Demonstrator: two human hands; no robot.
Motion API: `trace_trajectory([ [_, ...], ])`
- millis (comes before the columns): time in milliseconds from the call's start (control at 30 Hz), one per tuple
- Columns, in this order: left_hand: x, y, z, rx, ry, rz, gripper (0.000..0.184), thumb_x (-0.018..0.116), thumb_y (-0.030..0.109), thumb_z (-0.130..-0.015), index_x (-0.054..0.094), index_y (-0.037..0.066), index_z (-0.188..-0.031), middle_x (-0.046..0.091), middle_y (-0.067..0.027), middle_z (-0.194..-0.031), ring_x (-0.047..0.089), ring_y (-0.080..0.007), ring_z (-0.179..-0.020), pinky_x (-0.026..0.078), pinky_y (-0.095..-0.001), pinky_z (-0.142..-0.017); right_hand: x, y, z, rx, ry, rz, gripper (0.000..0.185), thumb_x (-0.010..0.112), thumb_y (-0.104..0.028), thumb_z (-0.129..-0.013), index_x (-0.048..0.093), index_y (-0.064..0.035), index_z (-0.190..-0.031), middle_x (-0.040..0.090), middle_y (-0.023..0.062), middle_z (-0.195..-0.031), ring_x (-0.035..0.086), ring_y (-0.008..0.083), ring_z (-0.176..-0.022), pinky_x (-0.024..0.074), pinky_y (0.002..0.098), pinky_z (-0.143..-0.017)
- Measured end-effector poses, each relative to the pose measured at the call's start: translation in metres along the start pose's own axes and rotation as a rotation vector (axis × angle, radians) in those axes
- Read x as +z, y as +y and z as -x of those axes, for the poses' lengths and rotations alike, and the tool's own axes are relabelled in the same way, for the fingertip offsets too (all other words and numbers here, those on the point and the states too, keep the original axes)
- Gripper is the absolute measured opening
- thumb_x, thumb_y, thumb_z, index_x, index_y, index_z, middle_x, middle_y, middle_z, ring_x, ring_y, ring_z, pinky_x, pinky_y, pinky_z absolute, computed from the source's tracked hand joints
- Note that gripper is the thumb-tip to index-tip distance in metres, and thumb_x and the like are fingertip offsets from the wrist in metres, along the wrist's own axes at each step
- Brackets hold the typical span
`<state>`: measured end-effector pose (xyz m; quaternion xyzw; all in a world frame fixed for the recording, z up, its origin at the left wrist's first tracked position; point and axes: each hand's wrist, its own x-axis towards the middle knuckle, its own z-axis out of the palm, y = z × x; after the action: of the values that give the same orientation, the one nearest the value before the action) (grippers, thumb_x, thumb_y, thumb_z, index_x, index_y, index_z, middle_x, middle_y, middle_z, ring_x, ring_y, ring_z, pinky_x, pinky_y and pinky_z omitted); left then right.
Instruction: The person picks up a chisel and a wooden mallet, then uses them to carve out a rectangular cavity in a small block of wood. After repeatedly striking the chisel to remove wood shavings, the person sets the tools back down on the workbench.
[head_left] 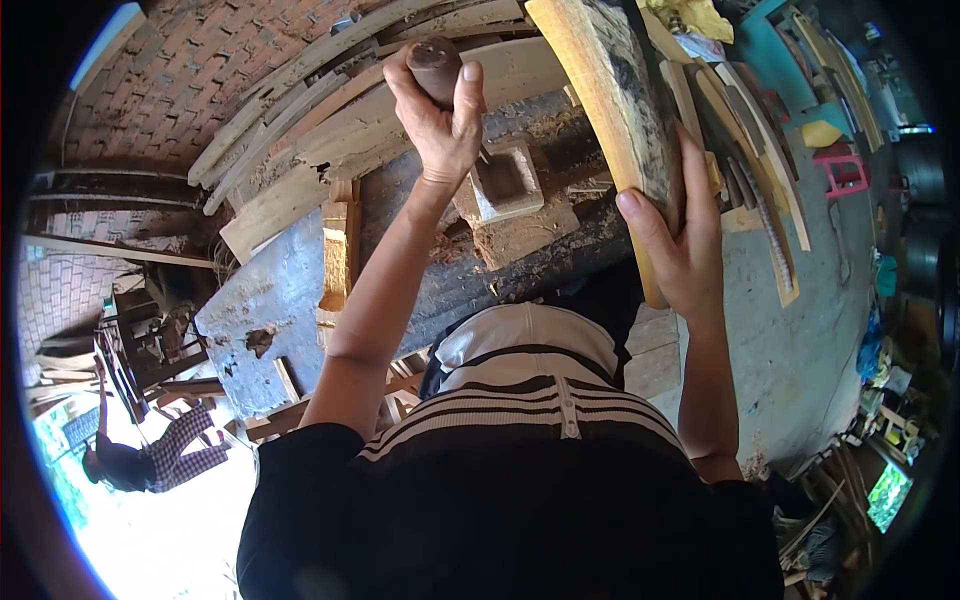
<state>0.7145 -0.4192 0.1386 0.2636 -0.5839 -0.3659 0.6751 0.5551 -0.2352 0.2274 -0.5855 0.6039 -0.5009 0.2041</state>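
My left hand point(437, 125) is closed round the dark round handle of a chisel point(434, 62), held upright with its butt end toward me. Below the hand, a short bit of thin metal shaft shows beside a small wooden block point(520, 205) with a square hollow. That block rests on a rough wooden piece point(510, 240) on the dark work surface. My right hand point(677, 235) grips a long thick piece of wood point(615, 100), pale yellow on one face and dark and rough on the other. The upper end of this wood runs out of view. The chisel's tip is hidden.
Long boards point(300, 190) lean along the brick wall point(200, 80). A notched wooden post point(338, 250) lies left of my arm. Wood strips point(760, 180) and a pink stool point(842, 172) are at right. Another person point(150, 462) is at lower left.
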Motion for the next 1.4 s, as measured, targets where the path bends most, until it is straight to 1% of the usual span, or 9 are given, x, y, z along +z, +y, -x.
trace_trajectory([
  [400,0.015,-0.015,-0.011,0.166,-0.109,-0.214,0.044,0.083,0.033,-0.075,0.057,0.004,-0.096,0.064,-0.0055,-0.068,0.063,-0.0141,-0.059,0.052,-0.029,-0.059,0.007,0.002,-0.031,-0.007,-0.094,-0.106,0.062,0.067,-0.028,-0.091,0.042,0.0008,-0.14,0.064,0.0189,-0.117,0.066,0.0243,-0.103,0.0517,0.0338,-0.087],
  [467,0.024,-0.012,-0.009,0.23,-0.125,-0.268,0.04,0.082,0.03,-0.075,0.059,0.004,-0.095,0.065,-0.0065,-0.07,0.064,-0.0144,-0.06,0.053,-0.0292,-0.059,0.002,-0.011,-0.058,-0.327,-0.061,-0.065,0.059,0.068,-0.026,-0.091,0.044,0.0008,-0.138,0.066,0.0175,-0.113,0.068,0.0216,-0.091,0.0542,0.0315,-0.076],
  [500,0.028,-0.01,-0.007,0.248,-0.141,-0.279,0.036,0.08,0.026,-0.075,0.06,0.004,-0.094,0.065,-0.0078,-0.071,0.065,-0.0159,-0.06,0.053,-0.0302,-0.06,-0.005,-0.028,-0.067,-0.228,-0.153,-0.128,0.061,0.065,-0.029,-0.093,0.042,0.0012,-0.141,0.055,0.0144,-0.13,0.053,0.0207,-0.12,0.0407,0.032,-0.102],
  [633,0.03,-0.003,0.003,0.263,-0.252,-0.311,0.035,0.076,0.02,-0.07,0.061,0.003,-0.095,0.066,-0.0126,-0.074,0.067,-0.026,-0.063,0.055,-0.0356,-0.065,-0.001,-0.039,-0.109,-0.257,-0.288,-0.138,0.067,0.062,-0.037,-0.093,0.037,0.0042,-0.14,0.065,0.0201,-0.107,0.068,0.0232,-0.074,0.0569,0.0334,-0.06],
  [700,0.019,-0.023,0.009,0.286,-0.286,-0.351,0.038,0.075,0.021,-0.068,0.059,0.002,-0.097,0.066,-0.015,-0.077,0.068,-0.0335,-0.069,0.055,-0.0391,-0.068,0.004,-0.031,-0.108,-0.104,-0.465,0.502,0.072,0.062,-0.042,-0.092,0.037,0.0011,-0.144,0.07,0.0191,-0.098,0.069,0.0213,-0.07,0.0563,0.0329,-0.058],
  [900,0.023,-0.001,0.004,0.165,-0.199,-0.331,0.026,0.072,0.016,-0.07,0.055,0.004,-0.086,0.064,-0.014,-0.073,0.066,-0.0283,-0.062,0.054,-0.0363,-0.063,-0.002,-0.082,-0.101,-0.302,-0.146,-0.192,0.069,0.062,-0.037,-0.095,0.036,0.0057,-0.143,0.068,0.0225,-0.093,0.069,0.0222,-0.071,0.0548,0.0322,-0.057],
  [967,0.017,-0.006,0.003,0.261,-0.208,-0.304,0.031,0.074,0.018,-0.071,0.059,0.002,-0.092,0.066,-0.0146,-0.074,0.068,-0.0276,-0.062,0.055,-0.0353,-0.064,0.015,-0.031,-0.092,-0.151,-0.335,0.26,0.061,0.061,-0.037,-0.096,0.041,0.0052,-0.135,0.065,0.0217,-0.103,0.069,0.0215,-0.082,0.0544,0.0324,-0.066],
  [1067,0.015,-0.012,0.0,0.26,-0.152,-0.136,0.039,0.075,0.023,-0.077,0.058,-0.004,-0.1,0.069,-0.0114,-0.081,0.069,-0.0224,-0.068,0.059,-0.036,-0.068,0.022,-0.015,-0.084,-0.271,-0.277,0.463,0.066,0.06,-0.045,-0.092,0.046,-0.0002,-0.138,0.068,0.0121,-0.071,0.062,0.0189,-0.048,0.0507,0.0346,-0.045],
  [1400,0.01,0.009,-0.017,-0.166,-0.103,0.099,0.013,0.065,0.007,-0.085,0.055,0.001,-0.079,0.056,-0.0041,-0.054,0.053,-0.011,-0.042,0.04,-0.0252,-0.039,0.011,0.001,-0.062,-0.067,-0.222,-0.052,0.063,0.062,-0.035,-0.095,0.04,0.0027,-0.14,0.059,0.019,-0.119,0.06,0.0239,-0.105,0.0477,0.0347,-0.089],
])
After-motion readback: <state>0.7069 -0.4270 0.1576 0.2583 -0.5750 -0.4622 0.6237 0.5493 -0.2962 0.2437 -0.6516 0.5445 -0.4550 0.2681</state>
